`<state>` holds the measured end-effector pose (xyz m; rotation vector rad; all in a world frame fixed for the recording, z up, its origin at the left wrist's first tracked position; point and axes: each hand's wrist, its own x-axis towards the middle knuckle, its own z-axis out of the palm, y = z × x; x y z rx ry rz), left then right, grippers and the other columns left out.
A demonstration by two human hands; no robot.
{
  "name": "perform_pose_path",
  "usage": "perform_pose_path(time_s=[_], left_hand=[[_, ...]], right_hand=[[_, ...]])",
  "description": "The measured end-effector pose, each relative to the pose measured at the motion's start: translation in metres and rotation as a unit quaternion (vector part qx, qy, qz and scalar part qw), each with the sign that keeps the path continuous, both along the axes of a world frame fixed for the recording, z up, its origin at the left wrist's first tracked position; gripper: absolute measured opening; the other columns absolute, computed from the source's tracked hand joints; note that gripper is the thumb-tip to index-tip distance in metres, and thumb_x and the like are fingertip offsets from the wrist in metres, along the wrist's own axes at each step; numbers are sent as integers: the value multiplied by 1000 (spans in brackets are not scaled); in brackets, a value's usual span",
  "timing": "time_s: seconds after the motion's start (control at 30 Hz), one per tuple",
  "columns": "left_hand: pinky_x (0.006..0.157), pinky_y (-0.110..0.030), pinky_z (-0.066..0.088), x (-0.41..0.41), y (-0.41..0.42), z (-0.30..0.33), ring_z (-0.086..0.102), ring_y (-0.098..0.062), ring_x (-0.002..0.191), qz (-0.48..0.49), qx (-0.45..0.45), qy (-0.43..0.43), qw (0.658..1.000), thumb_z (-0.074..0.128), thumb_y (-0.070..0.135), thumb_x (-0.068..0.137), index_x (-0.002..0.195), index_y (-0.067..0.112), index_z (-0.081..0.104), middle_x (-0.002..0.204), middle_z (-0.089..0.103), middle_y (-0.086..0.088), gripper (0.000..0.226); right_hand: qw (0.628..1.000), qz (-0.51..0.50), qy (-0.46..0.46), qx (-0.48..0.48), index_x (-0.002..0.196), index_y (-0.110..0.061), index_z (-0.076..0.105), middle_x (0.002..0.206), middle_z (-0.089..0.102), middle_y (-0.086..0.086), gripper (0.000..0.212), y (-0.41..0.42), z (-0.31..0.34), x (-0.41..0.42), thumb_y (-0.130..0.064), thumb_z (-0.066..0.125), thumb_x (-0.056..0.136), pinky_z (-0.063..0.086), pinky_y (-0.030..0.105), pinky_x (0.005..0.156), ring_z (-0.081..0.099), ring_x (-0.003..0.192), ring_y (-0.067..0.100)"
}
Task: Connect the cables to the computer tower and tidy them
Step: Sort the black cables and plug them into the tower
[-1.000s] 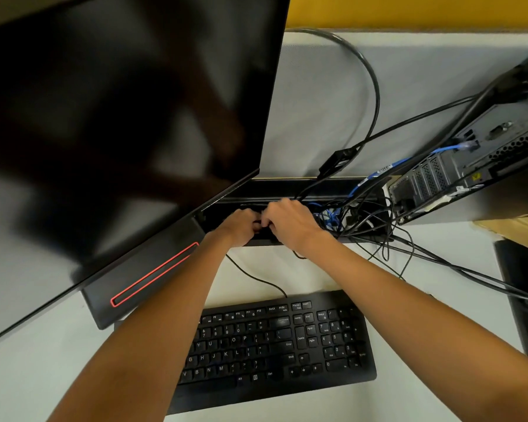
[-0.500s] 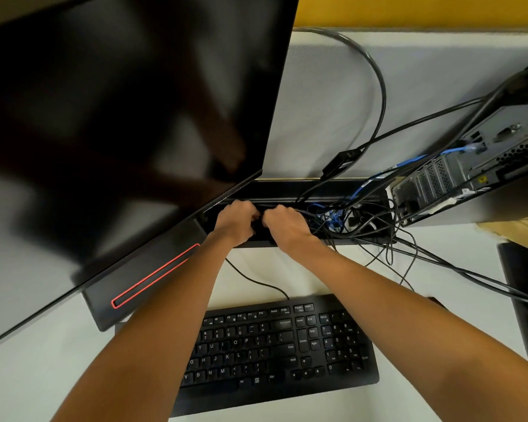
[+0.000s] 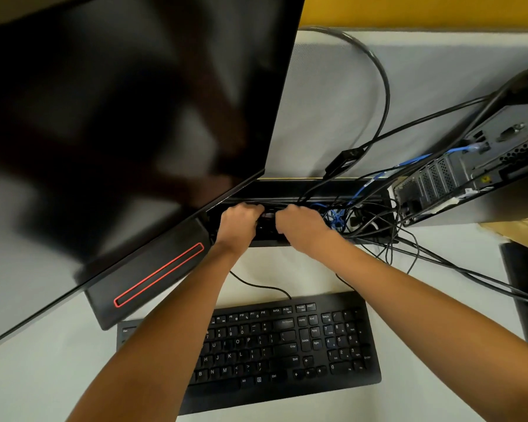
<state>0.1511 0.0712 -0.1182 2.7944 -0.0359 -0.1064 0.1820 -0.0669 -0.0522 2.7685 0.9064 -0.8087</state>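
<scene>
Both hands have drawn slightly apart over the cable tray (image 3: 287, 190): left hand (image 3: 238, 220) and right hand (image 3: 299, 225) curled on black cables (image 3: 267, 216). Computer tower (image 3: 470, 175), right of tray, already cabled; tidying looks unfinished.

My left grip (image 3: 238, 222) and right grip (image 3: 299, 222) curl down into the black cable tray (image 3: 287, 190), so my fingertips and whatever they close on are hidden behind my knuckles. The monitor (image 3: 119, 117) runs off the top and left edges and covers the tray's left end; its screen shows only blurred reflections. The computer tower (image 3: 470, 175) is cut off at the right edge. The tangle of black cables (image 3: 375, 217) beside my right grip is too dense to follow. My forearms hide part of the keyboard (image 3: 287, 345).
</scene>
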Motion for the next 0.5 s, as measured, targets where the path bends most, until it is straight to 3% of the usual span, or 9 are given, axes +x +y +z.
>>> perform_pose_path(time_s=[0.1,0.27,0.4,0.5], left_hand=[[71,-40,49,2,3,1,64,-37,87,-6,-8,23,1000,55,-1,81,95,7,66,92,69,-15,19],[80,-43,50,9,5,0,62,-38,98,-35,57,103,992,53,5,88,106,10,65,104,65,-15,22],[87,-40,51,13,4,-3,62,-34,103,-61,113,117,985,52,3,92,117,10,62,109,65,-14,28],[86,-40,50,17,4,-4,63,-34,103,-68,130,122,982,49,4,94,118,11,61,109,64,-15,28]], right_hand=[[1000,12,17,14,119,-12,58,123,54,13,29,0,2,12,-4,54,92,47,40,87,57,111,33],[998,33,-37,26,112,-16,63,113,62,10,24,5,-15,16,-8,57,90,48,38,78,61,102,32],[968,12,-184,171,109,-11,63,105,59,7,30,-1,-33,-1,-10,70,80,50,32,55,65,81,23],[957,-51,-204,198,115,-9,64,103,59,8,46,-1,-44,-8,-14,79,72,55,32,64,61,87,22]])
